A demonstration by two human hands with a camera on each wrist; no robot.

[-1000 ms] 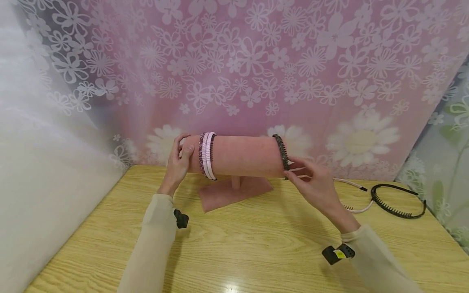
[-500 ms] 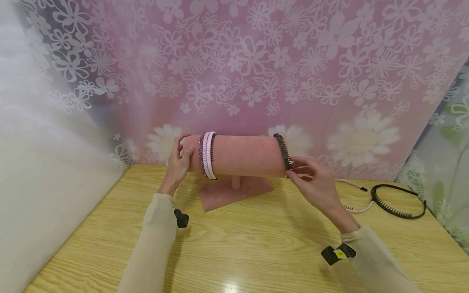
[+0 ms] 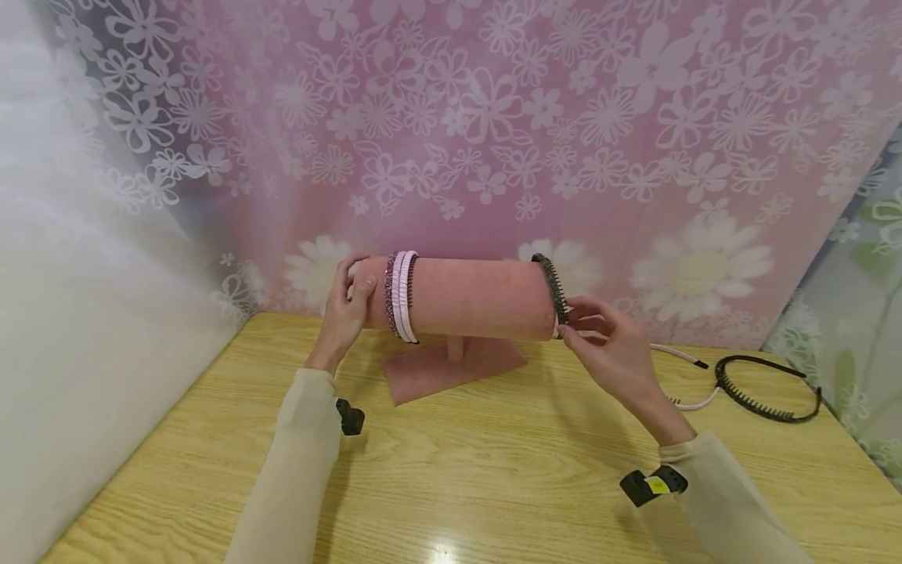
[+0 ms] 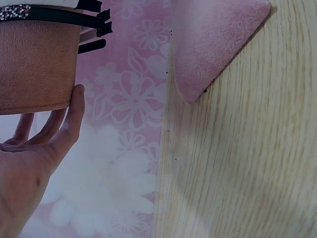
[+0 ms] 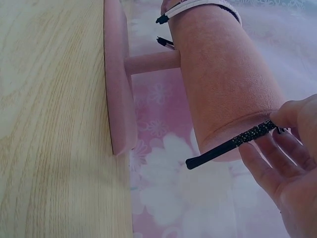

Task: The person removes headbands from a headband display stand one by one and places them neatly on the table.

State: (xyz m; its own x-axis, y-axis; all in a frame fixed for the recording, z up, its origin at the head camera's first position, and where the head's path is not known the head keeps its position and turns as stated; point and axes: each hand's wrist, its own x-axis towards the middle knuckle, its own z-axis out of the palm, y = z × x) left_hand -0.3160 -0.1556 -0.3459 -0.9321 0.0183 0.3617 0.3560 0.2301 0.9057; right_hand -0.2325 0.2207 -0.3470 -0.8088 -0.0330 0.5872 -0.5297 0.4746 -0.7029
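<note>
A pink plush headband stand, a padded roll (image 3: 479,298) on a short post and flat base (image 3: 430,380), stands on the table. My left hand (image 3: 347,305) grips the roll's left end, thumb in front; fingers show against the end in the left wrist view. Beside that hand sit several headbands (image 3: 403,298), one glittery and others pale pink. At the roll's right end, my right hand (image 3: 613,352) pinches a black toothed headband (image 3: 553,282) by its front arm. The right wrist view shows dark glitter on this headband (image 5: 252,133) and its free tip past the thumb and fingers.
On the wooden table (image 3: 451,486) to the right lie a black toothed headband (image 3: 775,417) and a pale pink one (image 3: 694,405), partly hidden by my right hand. A pink flowered curtain (image 3: 486,157) hangs close behind the stand.
My right hand and the black headband have shifted slightly right, toward the roll's end. The left hand keeps its grip on the stand.
</note>
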